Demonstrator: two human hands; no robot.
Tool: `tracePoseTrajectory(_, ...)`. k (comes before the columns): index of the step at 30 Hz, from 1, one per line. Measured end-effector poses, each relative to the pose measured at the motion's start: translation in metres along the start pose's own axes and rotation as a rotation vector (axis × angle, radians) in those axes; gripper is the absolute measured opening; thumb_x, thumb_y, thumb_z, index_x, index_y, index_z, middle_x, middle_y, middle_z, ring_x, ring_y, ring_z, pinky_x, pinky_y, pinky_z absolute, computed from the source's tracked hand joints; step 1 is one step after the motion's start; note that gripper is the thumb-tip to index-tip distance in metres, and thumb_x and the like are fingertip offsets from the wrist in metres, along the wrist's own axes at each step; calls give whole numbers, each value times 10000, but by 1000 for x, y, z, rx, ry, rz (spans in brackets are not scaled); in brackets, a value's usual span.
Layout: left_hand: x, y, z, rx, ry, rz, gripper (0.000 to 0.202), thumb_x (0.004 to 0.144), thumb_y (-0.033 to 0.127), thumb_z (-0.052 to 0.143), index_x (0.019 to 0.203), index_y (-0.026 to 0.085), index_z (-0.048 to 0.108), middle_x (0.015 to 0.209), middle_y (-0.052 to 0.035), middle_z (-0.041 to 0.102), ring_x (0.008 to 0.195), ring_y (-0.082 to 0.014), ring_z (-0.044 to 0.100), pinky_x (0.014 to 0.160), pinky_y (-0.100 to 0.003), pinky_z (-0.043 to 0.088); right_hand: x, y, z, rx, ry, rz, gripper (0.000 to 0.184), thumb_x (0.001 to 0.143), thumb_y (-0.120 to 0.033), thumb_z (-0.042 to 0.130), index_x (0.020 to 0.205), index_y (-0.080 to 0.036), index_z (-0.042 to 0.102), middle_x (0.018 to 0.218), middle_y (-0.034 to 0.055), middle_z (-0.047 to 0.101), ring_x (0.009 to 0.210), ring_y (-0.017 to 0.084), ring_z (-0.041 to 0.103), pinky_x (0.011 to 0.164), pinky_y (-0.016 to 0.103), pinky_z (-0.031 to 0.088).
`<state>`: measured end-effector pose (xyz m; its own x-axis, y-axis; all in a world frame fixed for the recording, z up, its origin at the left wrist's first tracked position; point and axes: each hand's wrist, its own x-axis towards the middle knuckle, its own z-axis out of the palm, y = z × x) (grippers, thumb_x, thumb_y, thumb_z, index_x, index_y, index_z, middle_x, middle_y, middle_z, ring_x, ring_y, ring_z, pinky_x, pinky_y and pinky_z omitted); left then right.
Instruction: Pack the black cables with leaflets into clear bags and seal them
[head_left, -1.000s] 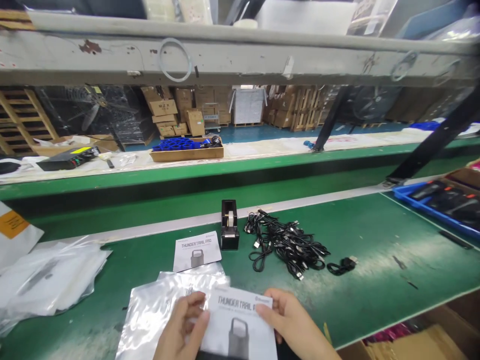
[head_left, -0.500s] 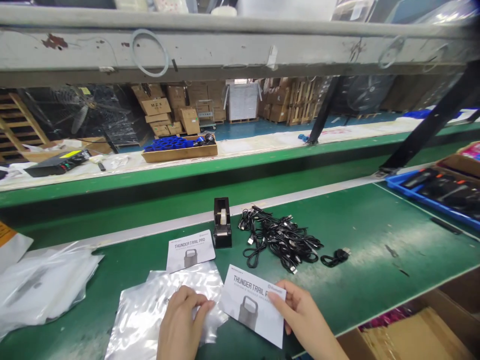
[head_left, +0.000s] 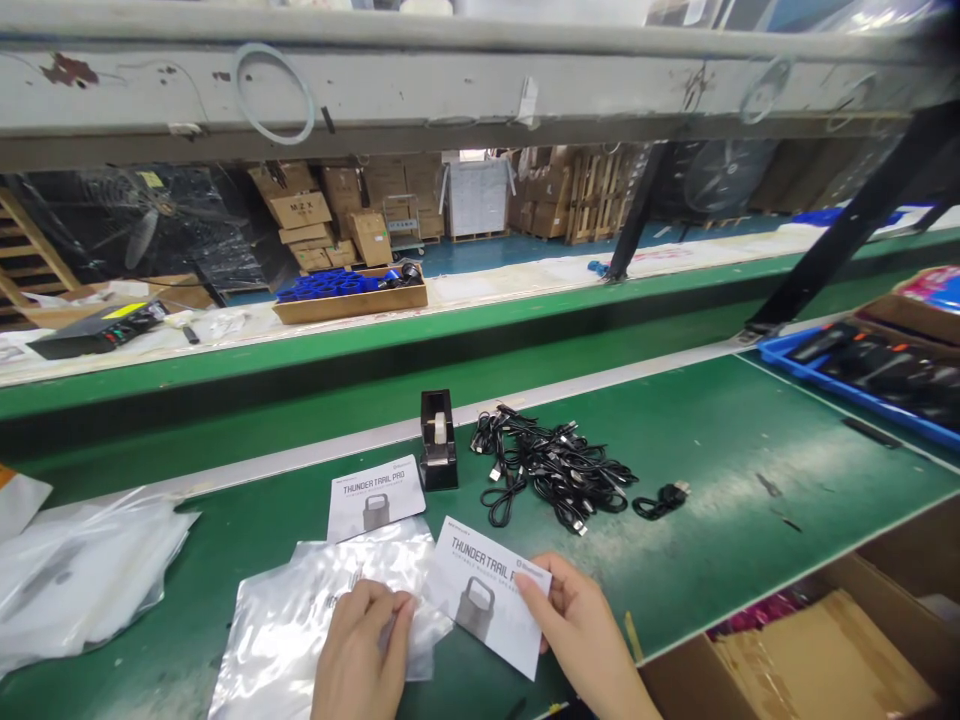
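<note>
In my right hand (head_left: 574,620), closed with the thumb on top, is a white printed booklet (head_left: 480,608) reading "Thunder Trail Pro" with a picture of a grey speaker. Its left edge lies over a stack of clear plastic bags (head_left: 259,630). My left hand (head_left: 364,640) rests on those bags, fingers curled and thumb and fingertips pinched on the top bag; the exact grip is partly hidden. Just behind the bags lies a second booklet (head_left: 375,500) of the same print. A black tape dispenser (head_left: 439,440) stands beside it.
A pile of black USB cables (head_left: 562,465) lies right of the dispenser, with one coiled cable (head_left: 660,502) apart. Filled plastic bags (head_left: 82,580) lie at left. A blue tray (head_left: 795,365) of black items sits at right; an open cardboard box (head_left: 832,660) stands below the table edge.
The view has shifted slightly, so the whole scene sits a little more to the left and higher. My right hand with the booklet has moved slightly toward the bags; my left hand stays on them.
</note>
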<state>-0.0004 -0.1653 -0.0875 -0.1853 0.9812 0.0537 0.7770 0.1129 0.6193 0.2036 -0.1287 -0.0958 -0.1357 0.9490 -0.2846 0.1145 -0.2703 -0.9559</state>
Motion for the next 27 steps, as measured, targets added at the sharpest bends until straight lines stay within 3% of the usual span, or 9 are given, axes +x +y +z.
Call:
tracePoseTrajectory(5,-3,-7,5,-58,56,21,235,832,390,396,858,249,582,833,-16,545,845,-209,490,760,-339,366,-6,3,-3,-88,-132,79,234,786,-385,483,711,-164,476,504,-43,507,390,70,432,328,159,318)
tracePoseTrajectory(12,-4,-10,12,-21,103,105,178,764,421,517,755,252,572,797,-12,532,803,-225,491,715,-349,376,12,-5,2,-78,-238,83,192,761,-329,520,703,-147,499,486,-58,510,340,44,405,315,147,267)
tracePoseTrajectory(17,-3,-11,13,-2,87,156,202,815,370,448,729,236,572,761,-18,515,755,-210,475,695,-345,373,11,-20,-6,166,-455,110,223,703,-313,625,795,-113,591,665,-1,615,570,80,552,524,177,433)
tracePoseTrajectory(20,-3,-9,10,-34,69,117,200,811,377,446,721,239,558,771,-13,517,772,-210,477,711,-343,367,6,-24,-12,277,-554,182,269,628,-310,700,769,-97,616,680,26,639,654,107,596,633,214,465)
tracePoseTrajectory(23,-3,-6,4,-107,54,71,196,807,395,439,740,253,558,794,-5,511,802,-206,488,730,-332,362,10,-24,-4,289,-477,218,350,535,-344,752,716,-90,594,627,28,639,554,91,589,580,211,471)
tracePoseTrajectory(27,-2,-2,-1,-195,43,49,191,794,410,451,754,260,562,785,4,495,800,-195,494,729,-313,357,26,-20,28,187,-424,236,395,520,-413,727,685,-120,520,533,3,605,441,96,558,467,215,455)
